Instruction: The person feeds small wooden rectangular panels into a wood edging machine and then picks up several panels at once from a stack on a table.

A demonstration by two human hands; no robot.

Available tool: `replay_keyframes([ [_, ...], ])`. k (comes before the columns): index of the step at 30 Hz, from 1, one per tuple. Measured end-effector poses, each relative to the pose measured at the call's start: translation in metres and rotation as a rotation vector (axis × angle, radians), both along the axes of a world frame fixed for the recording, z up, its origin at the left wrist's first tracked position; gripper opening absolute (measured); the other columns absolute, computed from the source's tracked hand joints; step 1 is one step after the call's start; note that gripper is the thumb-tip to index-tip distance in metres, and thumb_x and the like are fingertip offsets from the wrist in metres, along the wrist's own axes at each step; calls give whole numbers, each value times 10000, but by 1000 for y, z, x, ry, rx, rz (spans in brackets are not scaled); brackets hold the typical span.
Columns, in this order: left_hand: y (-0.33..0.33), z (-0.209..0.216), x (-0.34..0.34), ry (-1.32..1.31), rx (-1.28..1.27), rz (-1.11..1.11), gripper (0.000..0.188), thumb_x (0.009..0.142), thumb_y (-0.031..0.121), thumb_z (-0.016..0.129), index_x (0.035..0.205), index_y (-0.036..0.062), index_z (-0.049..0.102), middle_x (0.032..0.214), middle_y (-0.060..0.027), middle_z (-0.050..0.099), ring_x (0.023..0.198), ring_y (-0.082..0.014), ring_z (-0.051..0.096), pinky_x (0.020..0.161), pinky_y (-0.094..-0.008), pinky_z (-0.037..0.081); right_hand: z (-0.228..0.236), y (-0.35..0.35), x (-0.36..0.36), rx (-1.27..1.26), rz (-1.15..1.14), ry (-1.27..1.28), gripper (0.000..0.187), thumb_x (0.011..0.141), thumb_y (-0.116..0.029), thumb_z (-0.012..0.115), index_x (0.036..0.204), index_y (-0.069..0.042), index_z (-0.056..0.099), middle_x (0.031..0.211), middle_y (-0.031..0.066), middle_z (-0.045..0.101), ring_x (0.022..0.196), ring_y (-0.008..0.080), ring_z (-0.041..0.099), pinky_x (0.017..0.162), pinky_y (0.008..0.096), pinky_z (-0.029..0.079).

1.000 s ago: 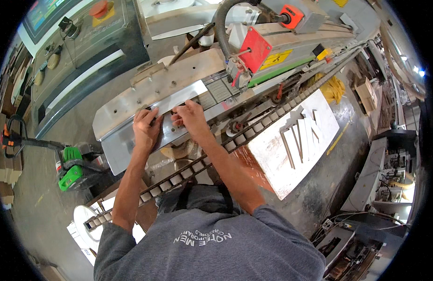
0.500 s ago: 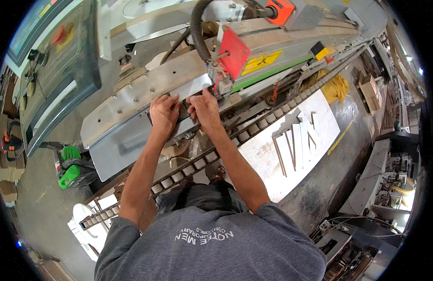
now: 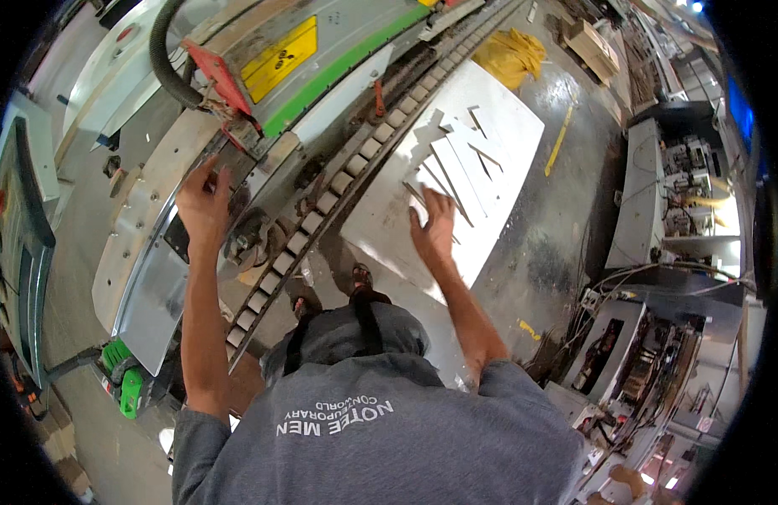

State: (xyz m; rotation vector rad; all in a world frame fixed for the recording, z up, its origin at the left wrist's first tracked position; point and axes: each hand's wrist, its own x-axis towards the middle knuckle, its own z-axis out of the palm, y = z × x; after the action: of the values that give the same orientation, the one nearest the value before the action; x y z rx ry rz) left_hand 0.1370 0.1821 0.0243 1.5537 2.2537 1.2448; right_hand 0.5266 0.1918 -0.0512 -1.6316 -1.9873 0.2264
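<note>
My left hand (image 3: 205, 204) is lifted over the machine's metal infeed, close to the red guard plate (image 3: 218, 76). Its fingers are bent and apart, with nothing visible in them. Out to the right, my right hand (image 3: 434, 225) reaches over a large white board (image 3: 381, 220), fingers stretched and thumb apart. Several narrow white strips (image 3: 459, 179) with dark edges lie fanned out on that board, just beyond the right fingertips. Whether those fingertips touch the closest strip I cannot tell. A sheet-metal guide plate (image 3: 151, 307) slopes beside my left forearm.
A roller track (image 3: 327, 202) runs diagonally between the machine and the white board. The green-edged machine housing (image 3: 355, 50) carries a yellow warning label and a ribbed hose (image 3: 160, 50). Yellow cloth (image 3: 510, 57) lies beyond the board. Green-handled equipment (image 3: 130, 391) is at lower left.
Both hands were together at the machine's infeed. My right hand has swung right to the strips on the white board, while my left stays by the machine. The view has turned right.
</note>
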Motion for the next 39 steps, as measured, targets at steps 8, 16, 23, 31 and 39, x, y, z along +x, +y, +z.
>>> replay_keyframes([
  [8, -83, -4, 27, -65, 37, -2, 191, 887, 78, 733, 1056, -9, 752, 759, -68, 659, 656, -99, 575, 603, -268, 476, -60, 4, 54, -113, -39, -460, 686, 793, -107, 738, 1386, 77, 446, 1306, 277, 504, 1177, 432, 478, 1039, 494, 413],
  [16, -128, 12, 63, -161, -2, -266, 354, 815, 97, 772, 1158, 26, 718, 916, -130, 696, 779, -245, 639, 737, -355, 536, 41, -24, 8, -438, 131, 226, 570, 811, -163, 786, 1288, 36, 543, 1107, 199, 608, 843, 256, 658, 716, 412, 572],
  [23, -146, 36, 73, -251, -147, -383, 520, 772, 155, 819, 1268, 92, 675, 1257, -175, 617, 1095, -306, 624, 875, -405, 537, 63, -56, -158, -838, 425, 1443, 420, 916, -225, 730, 1218, 23, 576, 1089, 101, 638, 998, 195, 608, 907, 360, 509],
  [31, -155, 10, -61, 49, 7, -28, 406, 736, 71, 825, 1132, 70, 730, 1165, -188, 675, 1038, -351, 656, 859, -415, 548, 48, -71, -282, -969, 693, 1308, 628, 986, -117, 619, 1494, 58, 293, 1246, 170, 594, 965, 224, 662, 782, 357, 605],
  [39, -146, -9, -119, 384, 121, -48, 360, 680, 82, 828, 1029, 80, 738, 1061, -140, 648, 1011, -355, 589, 861, -457, 497, 42, -81, -362, -1034, 649, 1256, 726, 1010, -139, 543, 1547, 90, 110, 1251, 215, 559, 874, 198, 648, 710, 329, 607],
])
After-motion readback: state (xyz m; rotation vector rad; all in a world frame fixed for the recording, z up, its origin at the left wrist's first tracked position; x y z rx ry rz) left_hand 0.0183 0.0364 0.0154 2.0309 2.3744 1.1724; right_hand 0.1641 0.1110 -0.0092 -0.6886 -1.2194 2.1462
